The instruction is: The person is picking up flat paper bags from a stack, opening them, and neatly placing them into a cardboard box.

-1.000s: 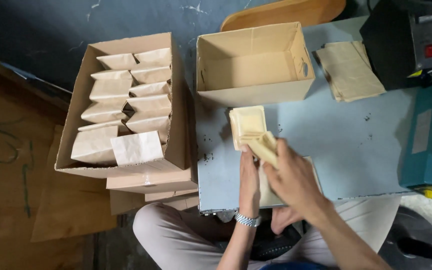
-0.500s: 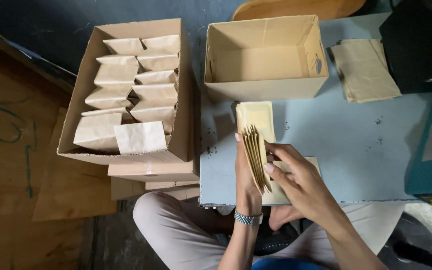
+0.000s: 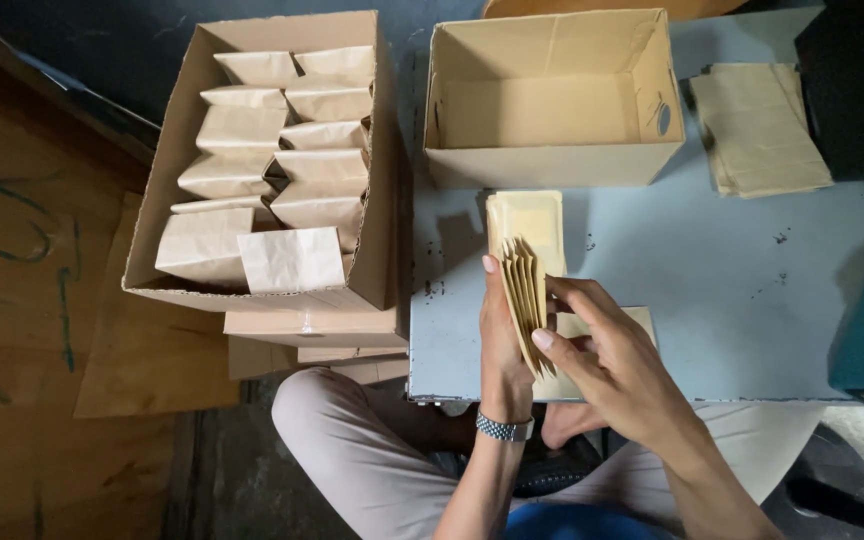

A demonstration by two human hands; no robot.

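My left hand (image 3: 502,345) holds a small bundle of flat tan paper bags (image 3: 526,295) upright on edge over the near part of the pale blue table (image 3: 732,270). My right hand (image 3: 607,355) touches the bundle's right side, its fingers spread across the bag edges. More flat bags of the same kind lie under the bundle on the table (image 3: 527,215), and another flat piece (image 3: 632,320) shows beneath my right hand. A metal watch band is on my left wrist.
An empty cardboard box (image 3: 552,165) stands on the table behind the bags. A cardboard box (image 3: 372,200) packed with several filled paper bags sits at left on flattened cartons. A stack of flat bags (image 3: 762,125) lies at far right, next to a dark machine (image 3: 857,80).
The bundle has risen from lying flat to standing on edge between my hands. My right fingers have spread along its side.
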